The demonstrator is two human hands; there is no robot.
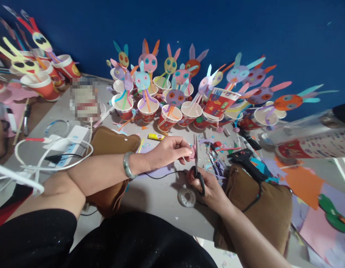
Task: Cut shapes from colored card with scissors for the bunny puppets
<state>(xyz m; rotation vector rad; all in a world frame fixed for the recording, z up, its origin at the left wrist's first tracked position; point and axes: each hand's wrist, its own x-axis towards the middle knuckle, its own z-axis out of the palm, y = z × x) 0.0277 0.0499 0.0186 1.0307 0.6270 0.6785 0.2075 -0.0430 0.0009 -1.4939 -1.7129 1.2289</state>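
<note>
Gripped in the right hand [208,187], scissors [196,156] point their blades up toward the cups [169,125]. Thumb and fingers of the left hand [171,152] pinch a small pink paper [193,152] over the table [161,195] — right at the blades, contact unclear. Tape [188,197] lies near the right hand — a yellow tube [156,137] beyond the left.

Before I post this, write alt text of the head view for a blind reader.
A person's right hand holds black-handled scissors beside a small pink piece pinched in the left hand. Beyond them, red paper cups hold long-eared cutout faces along a blue wall.
</note>
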